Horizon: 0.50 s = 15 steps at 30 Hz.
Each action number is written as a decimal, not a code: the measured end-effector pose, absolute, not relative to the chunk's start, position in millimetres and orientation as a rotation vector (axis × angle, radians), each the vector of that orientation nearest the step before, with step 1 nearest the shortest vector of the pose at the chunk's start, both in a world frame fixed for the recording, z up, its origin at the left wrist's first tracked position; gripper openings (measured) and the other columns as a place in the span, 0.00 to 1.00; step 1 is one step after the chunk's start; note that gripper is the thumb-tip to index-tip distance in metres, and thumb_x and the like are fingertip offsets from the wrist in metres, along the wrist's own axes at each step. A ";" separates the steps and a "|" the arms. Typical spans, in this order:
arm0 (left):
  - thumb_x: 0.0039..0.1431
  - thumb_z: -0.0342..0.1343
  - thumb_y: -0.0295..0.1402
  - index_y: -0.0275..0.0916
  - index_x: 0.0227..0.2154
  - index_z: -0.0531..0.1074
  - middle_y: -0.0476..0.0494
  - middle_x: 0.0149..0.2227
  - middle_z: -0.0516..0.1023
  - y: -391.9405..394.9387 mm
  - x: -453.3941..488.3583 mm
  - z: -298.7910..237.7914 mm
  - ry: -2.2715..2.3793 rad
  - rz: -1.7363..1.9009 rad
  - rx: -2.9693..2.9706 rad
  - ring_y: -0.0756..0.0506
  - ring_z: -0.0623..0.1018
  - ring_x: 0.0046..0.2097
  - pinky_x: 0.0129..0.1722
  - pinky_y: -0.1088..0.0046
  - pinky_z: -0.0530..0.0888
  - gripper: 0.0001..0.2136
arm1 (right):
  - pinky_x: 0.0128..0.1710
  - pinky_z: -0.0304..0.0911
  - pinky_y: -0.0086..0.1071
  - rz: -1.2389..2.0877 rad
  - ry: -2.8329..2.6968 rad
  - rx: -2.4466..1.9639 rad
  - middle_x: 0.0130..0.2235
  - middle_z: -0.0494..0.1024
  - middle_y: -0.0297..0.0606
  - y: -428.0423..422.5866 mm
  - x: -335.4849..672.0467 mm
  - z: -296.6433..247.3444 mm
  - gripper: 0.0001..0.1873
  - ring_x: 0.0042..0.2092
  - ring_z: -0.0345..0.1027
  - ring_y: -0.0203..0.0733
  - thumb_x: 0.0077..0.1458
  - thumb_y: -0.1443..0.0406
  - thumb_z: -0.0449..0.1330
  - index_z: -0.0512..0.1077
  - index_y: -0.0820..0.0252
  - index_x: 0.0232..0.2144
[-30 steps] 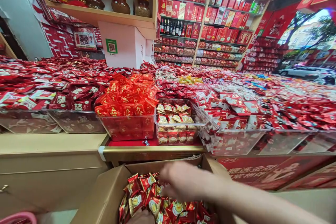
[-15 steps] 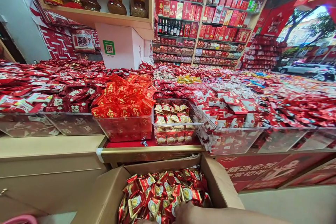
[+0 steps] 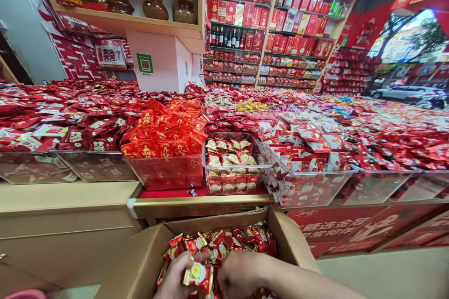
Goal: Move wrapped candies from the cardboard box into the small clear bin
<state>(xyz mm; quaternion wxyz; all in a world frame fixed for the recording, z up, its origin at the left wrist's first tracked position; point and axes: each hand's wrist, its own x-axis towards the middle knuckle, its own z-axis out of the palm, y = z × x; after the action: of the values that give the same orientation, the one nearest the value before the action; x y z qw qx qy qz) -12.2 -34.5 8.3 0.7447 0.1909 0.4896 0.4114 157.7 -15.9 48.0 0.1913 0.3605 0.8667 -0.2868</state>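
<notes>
An open cardboard box (image 3: 149,261) full of red and gold wrapped candies (image 3: 261,238) stands at the bottom of the view. My left hand (image 3: 177,273) is over the box's near left part, its thumb and fingers closed on a wrapped candy (image 3: 199,274) with a yellow picture on its wrapper. Just right of it, my right hand (image 3: 240,271) reaches down among the candies with curled fingers. Its fingertips are hidden, so what it grips does not show.
Behind the box, a clear bin (image 3: 235,168) holds neat rows of cream and red wrapped candies. A bin of bright red packets (image 3: 164,145) is on its left, a bin of white and red packets (image 3: 312,173) on its right. A gold counter edge (image 3: 203,202) runs above the box.
My left hand has come up into view from the bottom edge with a wrapped candy. My right hand has moved slightly up and left, showing more of its back.
</notes>
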 end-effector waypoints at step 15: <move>0.48 0.57 0.35 0.43 0.41 0.62 0.47 0.35 0.78 -48.2 9.4 40.8 0.937 0.877 0.401 0.47 0.78 0.25 0.20 0.73 0.71 0.17 | 0.27 0.54 0.24 -1.911 2.540 1.903 0.24 0.66 0.31 1.9 163.7 49.2 0.11 0.27 0.57 0.31 0.43 0.60 0.59 0.66 0.64 0.24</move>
<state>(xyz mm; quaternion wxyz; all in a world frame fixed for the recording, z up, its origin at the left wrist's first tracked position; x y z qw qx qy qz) 9.4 -48.2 40.8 0.7824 0.1856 0.4342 0.4060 163.7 1.9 49.2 -0.2778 0.4934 0.6586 -0.4956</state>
